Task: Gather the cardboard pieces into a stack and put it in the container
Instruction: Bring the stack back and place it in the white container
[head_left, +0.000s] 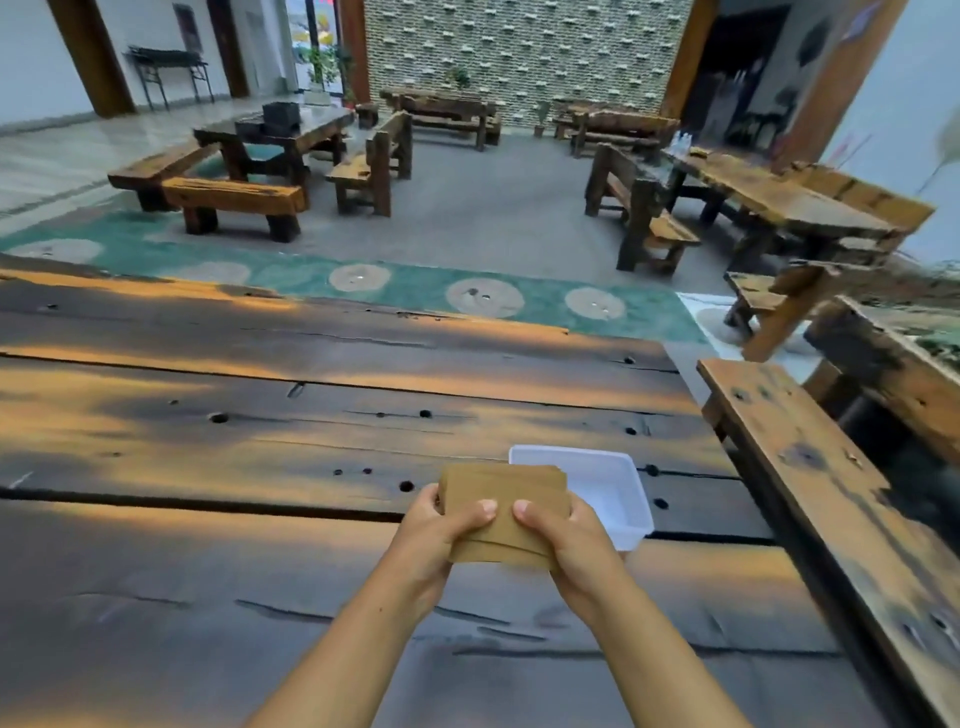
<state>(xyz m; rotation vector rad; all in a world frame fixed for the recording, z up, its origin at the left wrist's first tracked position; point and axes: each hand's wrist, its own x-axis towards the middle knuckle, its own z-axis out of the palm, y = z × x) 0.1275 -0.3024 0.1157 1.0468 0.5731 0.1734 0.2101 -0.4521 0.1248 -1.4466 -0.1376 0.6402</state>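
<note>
A stack of cardboard pieces (501, 506) is held above the dark wooden table (260, 467), just beside and partly in front of the white plastic container (610, 486), whose left portion is overlapped by the stack in this view. No loose pieces are seen on the table.

Grip: the left hand (441, 535) is closed on the stack's left edge, thumb on the top face, fingers wrapped underneath. The right hand (563, 540) is closed on the right edge in the same way. Both thumbs are pressed near the middle of the top sheet, close together but not touching.

Handling, judged: the pieces are thin, light and fairly stiff, with matte faces that are likely to slide on one another. The lower sheets are seen fanned slightly at the near edge, so the stack is not fully squared. Hold is best kept on the two opposite side edges with thumb pressure from above.

Orientation: the broad face is turned upward and tilted toward the camera. The pieces appear near-rectangular; the long axis is judged to run roughly away from the person, though this is uncertain. The container appears empty, open side up.
</note>
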